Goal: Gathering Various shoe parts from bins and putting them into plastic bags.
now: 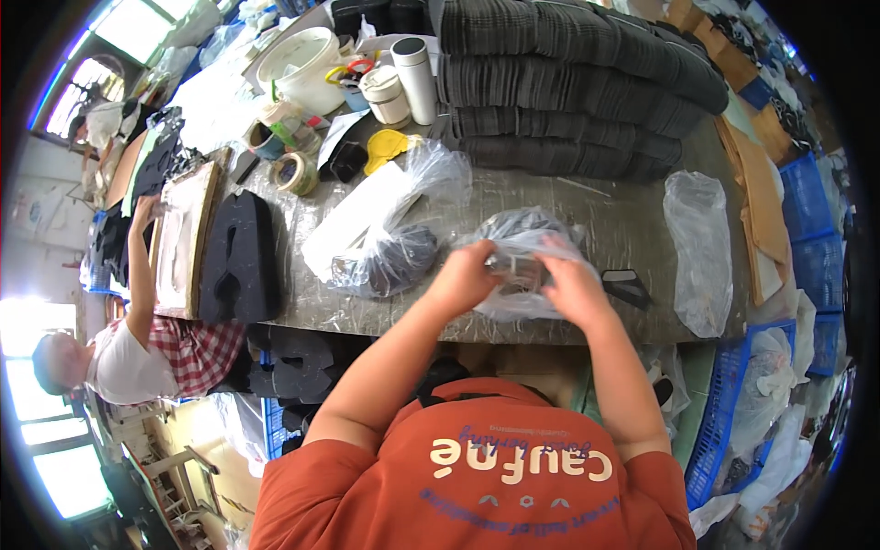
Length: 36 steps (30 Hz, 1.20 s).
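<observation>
At the table's near edge, a clear plastic bag [522, 305] with dark grey items inside lies between my hands. My left hand [464, 277] is closed on the left side of its gathered plastic. On the other side my right hand [573, 282] grips the plastic too, its fingers slightly blurred. To the left rests a second clear bag [390, 261] of dark pieces, its plastic bunched up. A small black flat piece [627, 287] with a light patch lies just right of my right hand.
Tall stacks of dark grey pads [568, 92] stand at the back. A white bucket [298, 69], thermos [414, 78] and tape rolls [295, 173] crowd the back left. An empty plastic bag [698, 252] lies right. Another person [137, 357] works at the left beside a black foam block [240, 257].
</observation>
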Tool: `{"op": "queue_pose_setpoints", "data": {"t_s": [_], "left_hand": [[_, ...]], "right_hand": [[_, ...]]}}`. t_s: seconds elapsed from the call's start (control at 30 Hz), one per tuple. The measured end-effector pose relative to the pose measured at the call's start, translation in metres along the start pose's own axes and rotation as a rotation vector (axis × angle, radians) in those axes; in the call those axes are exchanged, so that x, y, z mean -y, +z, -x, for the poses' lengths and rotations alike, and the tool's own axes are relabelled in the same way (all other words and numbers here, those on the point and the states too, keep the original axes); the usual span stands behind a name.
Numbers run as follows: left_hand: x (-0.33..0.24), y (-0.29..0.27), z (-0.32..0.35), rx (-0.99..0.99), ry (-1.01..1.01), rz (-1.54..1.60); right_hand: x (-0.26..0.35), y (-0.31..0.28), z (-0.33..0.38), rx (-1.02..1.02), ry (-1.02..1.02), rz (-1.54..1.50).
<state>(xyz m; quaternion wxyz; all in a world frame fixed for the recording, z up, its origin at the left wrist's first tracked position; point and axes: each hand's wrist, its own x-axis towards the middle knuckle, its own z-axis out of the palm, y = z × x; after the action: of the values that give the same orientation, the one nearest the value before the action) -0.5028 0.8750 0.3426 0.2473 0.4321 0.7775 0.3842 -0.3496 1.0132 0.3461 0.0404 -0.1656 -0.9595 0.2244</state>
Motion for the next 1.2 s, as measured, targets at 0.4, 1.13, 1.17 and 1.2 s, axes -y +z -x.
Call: {"op": "queue_pose_setpoints", "data": {"t_s": [0.4, 1.13, 1.17, 1.2], "left_hand": [[0.024, -0.018, -0.004, 0.382, 0.226, 1.021], [-0.012, -0.018, -0.011, 0.307, -0.147, 1.297], [-0.006, -0.014, -0.013, 0.326, -0.074, 1.250], [-0.004, -0.013, -0.012, 0.328, -0.072, 1.252]], "right_hand": [[-0.005, -0.013, -0.007, 0.022, 0.276, -1.365], [0.002, -0.004, 0.023, -0.245, 0.207, -1.592], [0.002, -0.005, 0.022, -0.269, 0.257, -1.743], [0.001, -0.004, 0.021, -0.297, 0.311, -1.893]]}}
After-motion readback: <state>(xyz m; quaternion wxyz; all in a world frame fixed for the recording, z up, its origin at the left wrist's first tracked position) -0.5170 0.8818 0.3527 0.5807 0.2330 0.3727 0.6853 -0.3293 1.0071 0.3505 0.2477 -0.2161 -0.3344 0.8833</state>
